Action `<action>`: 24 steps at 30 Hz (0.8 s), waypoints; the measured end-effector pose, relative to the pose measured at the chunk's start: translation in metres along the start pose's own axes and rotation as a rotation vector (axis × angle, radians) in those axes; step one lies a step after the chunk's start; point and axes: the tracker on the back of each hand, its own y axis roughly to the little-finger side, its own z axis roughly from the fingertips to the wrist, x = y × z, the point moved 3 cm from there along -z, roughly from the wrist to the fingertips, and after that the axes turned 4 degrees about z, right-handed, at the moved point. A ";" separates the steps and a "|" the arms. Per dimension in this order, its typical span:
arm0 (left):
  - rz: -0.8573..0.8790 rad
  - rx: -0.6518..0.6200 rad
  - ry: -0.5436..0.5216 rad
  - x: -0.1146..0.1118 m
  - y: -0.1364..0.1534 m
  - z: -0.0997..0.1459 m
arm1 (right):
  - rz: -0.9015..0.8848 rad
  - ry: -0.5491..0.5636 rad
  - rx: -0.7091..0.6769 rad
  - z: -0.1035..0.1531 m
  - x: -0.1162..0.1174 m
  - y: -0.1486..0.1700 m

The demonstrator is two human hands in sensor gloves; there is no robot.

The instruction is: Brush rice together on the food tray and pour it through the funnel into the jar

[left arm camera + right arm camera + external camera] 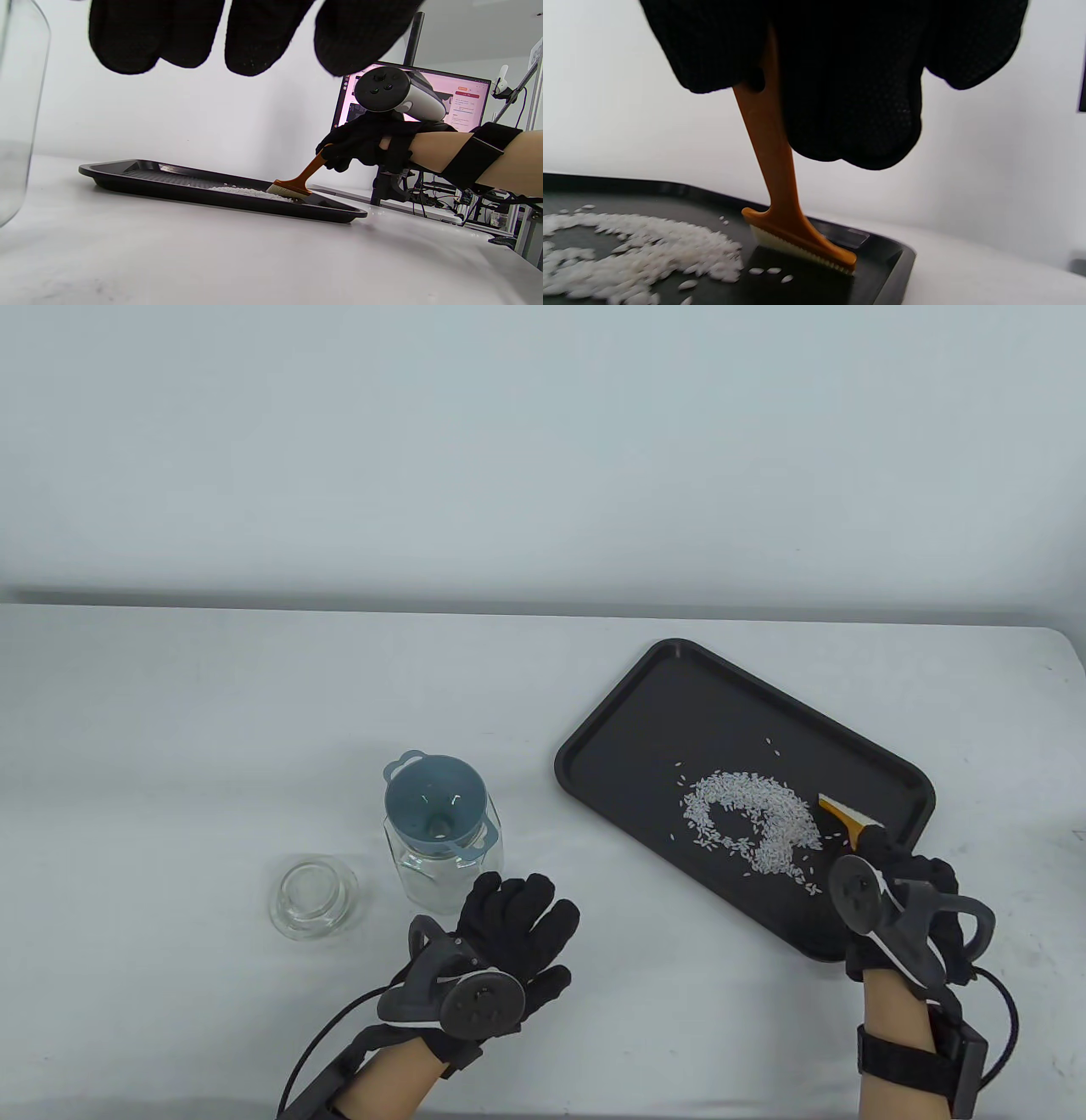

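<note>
A black food tray (628, 712) (127, 178) (899, 262) lies at the right of the table with a ring-shaped patch of white rice (755, 823) (250, 192) (640, 258) on it. My right hand (891, 891) (365, 144) grips the orange handle of a brush (847, 819) (297, 182) (780, 186); its pale bristles rest on the tray just right of the rice. A clear glass jar (441, 857) (17, 106) with a blue funnel (437, 806) in its mouth stands at centre left. My left hand (509, 925) lies flat with straight fingers (254, 34) beside the jar, holding nothing.
A round glass lid (312, 897) lies left of the jar. In the left wrist view a monitor (462, 101) and stand with cables sit beyond the table's right edge. A white wall backs the table.
</note>
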 end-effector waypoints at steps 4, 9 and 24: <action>0.001 0.000 -0.003 0.000 0.000 0.000 | -0.036 -0.082 -0.059 0.000 -0.013 -0.016; 0.002 -0.001 -0.003 0.001 0.000 0.001 | -0.030 -0.182 -0.150 0.008 -0.040 -0.035; 0.017 -0.015 0.010 -0.001 -0.004 0.000 | 0.042 0.095 0.059 -0.050 -0.024 -0.022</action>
